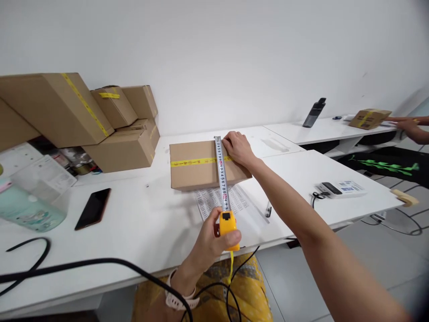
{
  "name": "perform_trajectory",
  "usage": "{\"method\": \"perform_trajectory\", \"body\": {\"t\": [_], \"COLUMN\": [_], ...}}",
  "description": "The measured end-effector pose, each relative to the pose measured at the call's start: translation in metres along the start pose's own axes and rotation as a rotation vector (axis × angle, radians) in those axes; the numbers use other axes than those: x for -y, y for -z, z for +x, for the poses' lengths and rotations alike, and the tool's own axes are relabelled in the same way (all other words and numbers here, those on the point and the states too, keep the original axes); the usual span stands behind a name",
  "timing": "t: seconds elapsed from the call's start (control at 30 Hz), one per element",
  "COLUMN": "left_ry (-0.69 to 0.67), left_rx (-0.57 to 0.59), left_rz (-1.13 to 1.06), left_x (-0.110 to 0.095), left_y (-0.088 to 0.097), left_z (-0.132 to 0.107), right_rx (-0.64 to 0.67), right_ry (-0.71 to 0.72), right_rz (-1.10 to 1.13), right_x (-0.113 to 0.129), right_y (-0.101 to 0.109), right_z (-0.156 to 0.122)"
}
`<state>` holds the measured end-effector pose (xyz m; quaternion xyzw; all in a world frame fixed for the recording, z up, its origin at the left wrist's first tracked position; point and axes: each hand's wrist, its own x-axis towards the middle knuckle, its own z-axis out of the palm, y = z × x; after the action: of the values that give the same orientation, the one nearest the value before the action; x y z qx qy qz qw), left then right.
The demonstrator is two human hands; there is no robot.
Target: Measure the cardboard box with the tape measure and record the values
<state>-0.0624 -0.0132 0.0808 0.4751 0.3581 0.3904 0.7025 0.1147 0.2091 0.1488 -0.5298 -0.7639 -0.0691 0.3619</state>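
Note:
A cardboard box (pixel 192 173) with a strip of yellow tape across its top sits on the white table. My left hand (pixel 214 237) is closed around a yellow tape measure (pixel 229 230) in front of the box. Its metal blade (pixel 222 174) runs out across the box top, with the hooked end at the far edge. My right hand (pixel 238 147) rests on the far right part of the box beside the blade's end, fingers curled over the edge; the fingertips are partly hidden. A printed sheet (pixel 241 203) lies partly under the box, with a pen (pixel 268 209) on its right.
Stacked cardboard boxes (pixel 117 150) stand at the left. A phone (pixel 93 209), a mint-green bottle (pixel 33 208) and a black cable (pixel 100 260) are nearer. At right are a white power strip (pixel 342 189), a dark bottle (pixel 314 112) and another person's hand (pixel 412 129) by a small box (pixel 368 118).

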Motion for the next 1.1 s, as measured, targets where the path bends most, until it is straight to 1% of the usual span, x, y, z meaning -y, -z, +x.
{"method": "perform_trajectory", "body": {"t": [0.1,0.23,0.33,0.47,0.67,0.87,1.1], "left_ry": [-0.019,-0.038,-0.047,-0.045,-0.046,-0.027,-0.027], "left_rx": [0.002,-0.011,-0.010,-0.020,-0.077,-0.083,-0.072], "left_rz": [0.001,-0.004,-0.010,0.012,0.111,0.159,0.199], "left_x": [0.005,0.011,0.015,0.021,0.032,0.032,0.036], "left_y": [-0.003,-0.006,-0.006,-0.006,-0.010,-0.012,-0.003], "left_z": [0.001,0.003,0.007,0.012,0.015,0.015,0.012], "right_rx": [0.000,0.014,0.045,0.054,0.036,0.063,0.052], "right_ry": [0.049,0.116,0.141,0.140,0.142,0.111,0.108], "right_rz": [0.027,-0.020,-0.039,-0.011,0.026,-0.008,0.030], "right_x": [-0.002,-0.001,-0.002,-0.005,-0.006,-0.001,-0.001], "right_y": [-0.001,0.000,0.001,0.000,0.000,0.004,0.004], "right_z": [0.000,-0.002,-0.003,-0.002,-0.003,-0.006,-0.006]}}
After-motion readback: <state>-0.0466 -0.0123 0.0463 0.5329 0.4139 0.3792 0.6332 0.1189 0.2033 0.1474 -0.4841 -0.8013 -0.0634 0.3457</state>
